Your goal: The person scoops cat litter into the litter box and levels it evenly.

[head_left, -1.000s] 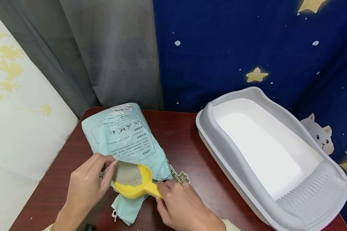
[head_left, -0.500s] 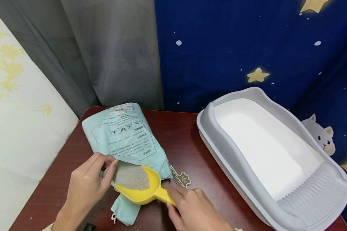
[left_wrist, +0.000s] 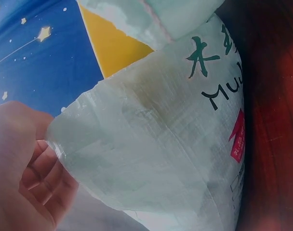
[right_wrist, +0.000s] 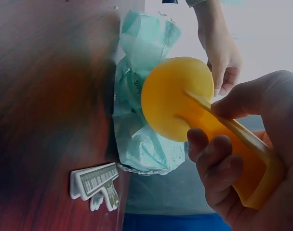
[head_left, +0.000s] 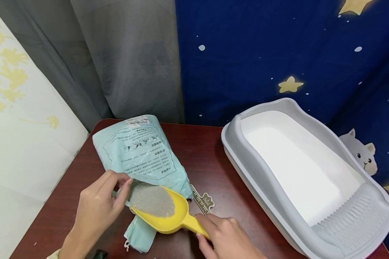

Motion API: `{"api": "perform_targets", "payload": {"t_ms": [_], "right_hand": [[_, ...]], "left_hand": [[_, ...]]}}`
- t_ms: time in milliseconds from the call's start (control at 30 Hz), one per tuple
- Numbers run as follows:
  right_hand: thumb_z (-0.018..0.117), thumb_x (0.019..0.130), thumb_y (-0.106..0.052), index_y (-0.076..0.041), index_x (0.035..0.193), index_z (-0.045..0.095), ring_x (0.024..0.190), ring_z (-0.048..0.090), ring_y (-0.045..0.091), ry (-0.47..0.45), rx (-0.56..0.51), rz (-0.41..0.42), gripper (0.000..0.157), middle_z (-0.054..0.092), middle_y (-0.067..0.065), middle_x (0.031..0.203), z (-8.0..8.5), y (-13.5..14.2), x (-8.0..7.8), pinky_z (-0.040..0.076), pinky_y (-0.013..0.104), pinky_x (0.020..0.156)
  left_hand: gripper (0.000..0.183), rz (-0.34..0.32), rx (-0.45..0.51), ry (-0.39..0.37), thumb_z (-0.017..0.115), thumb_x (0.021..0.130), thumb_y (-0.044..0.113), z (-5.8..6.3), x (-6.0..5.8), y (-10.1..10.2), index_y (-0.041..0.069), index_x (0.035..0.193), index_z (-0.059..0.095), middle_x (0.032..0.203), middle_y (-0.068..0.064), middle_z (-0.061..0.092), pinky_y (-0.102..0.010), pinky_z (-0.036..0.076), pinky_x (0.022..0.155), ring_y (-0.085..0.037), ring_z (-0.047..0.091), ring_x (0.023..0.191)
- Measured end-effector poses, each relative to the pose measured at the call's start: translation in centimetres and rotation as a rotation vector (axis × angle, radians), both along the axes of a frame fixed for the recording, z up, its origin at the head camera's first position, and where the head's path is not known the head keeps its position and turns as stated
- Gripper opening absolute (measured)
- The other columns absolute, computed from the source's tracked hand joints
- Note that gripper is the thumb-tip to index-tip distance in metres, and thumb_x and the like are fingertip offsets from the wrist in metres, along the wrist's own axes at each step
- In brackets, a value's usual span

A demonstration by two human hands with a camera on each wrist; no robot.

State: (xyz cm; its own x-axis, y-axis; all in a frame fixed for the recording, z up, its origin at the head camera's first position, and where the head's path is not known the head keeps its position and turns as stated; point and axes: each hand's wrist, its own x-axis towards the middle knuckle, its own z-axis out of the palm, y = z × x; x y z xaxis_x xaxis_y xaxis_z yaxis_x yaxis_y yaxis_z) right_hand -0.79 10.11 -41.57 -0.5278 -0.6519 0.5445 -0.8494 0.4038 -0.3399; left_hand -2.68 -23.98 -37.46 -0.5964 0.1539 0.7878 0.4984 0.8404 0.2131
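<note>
in the head view, the yellow scoop (head_left: 180, 212) sits at the mouth of the pale blue bag (head_left: 142, 151), its far end tucked under the bag's upper edge. it should be light and stiff in itself, but the grey granules (head_left: 152, 201) heaped in it probably make it front-heavy, and being loose and fine they could slide off with a tilt. the handle is the place to hold it, close behind the bowl — the right hand (head_left: 228, 235) grips it there. the left hand (head_left: 97, 205) pinches the bag's edge between thumb and fingers; the film looks thin, soft and a little slippery, so a lip pinch suits it. the scoop is smooth and plain, the bag creased and covered in small dark print. a grey-rimmed tray (head_left: 256, 162) stands well apart, on the right.

in the left wrist view, the bag's front bulges, pale green-white with dark lettering and a red label, and a yellow corner of the scoop shows behind its edge. the finger contact is partly hidden here, so how firm the pinch is i can't tell.

in the right wrist view, the scoop's rounded underside shows, with the thumb along the handle and fingers curled beneath — and a clip (right_wrist: 96, 180) just beside the bag.
</note>
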Motion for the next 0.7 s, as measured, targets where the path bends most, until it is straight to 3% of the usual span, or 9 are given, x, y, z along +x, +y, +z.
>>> {"api": "perform_targets", "payload": {"t_ms": [333,700], "right_hand": [[0.081,0.083,-0.011,-0.005,0.122,0.072,0.066,0.045,-0.006,-0.006,-0.02,0.011,0.041,0.059,-0.012,0.084,-0.4,1.3,0.2,0.043,0.008,0.059],[0.075,0.095,-0.018,-0.008,0.124,0.074,0.064,0.04,-0.01,0.008,-0.048,0.007,0.031,0.055,-0.014,0.079,-1.0,3.0,0.9,0.037,0.004,0.057]], "left_hand": [[0.049,0.004,0.0,0.003,0.052,0.117,0.041,0.0,-0.1,0.1,0.007,0.088,0.072,0.076,0.003,0.059,-0.02,0.039,0.049,-0.003,0.045,0.061],[0.049,0.012,0.002,0.0,0.052,0.116,0.042,-0.1,-0.1,0.1,0.007,0.087,0.072,0.076,0.004,0.06,-0.02,0.039,0.05,-0.003,0.046,0.061]]}}
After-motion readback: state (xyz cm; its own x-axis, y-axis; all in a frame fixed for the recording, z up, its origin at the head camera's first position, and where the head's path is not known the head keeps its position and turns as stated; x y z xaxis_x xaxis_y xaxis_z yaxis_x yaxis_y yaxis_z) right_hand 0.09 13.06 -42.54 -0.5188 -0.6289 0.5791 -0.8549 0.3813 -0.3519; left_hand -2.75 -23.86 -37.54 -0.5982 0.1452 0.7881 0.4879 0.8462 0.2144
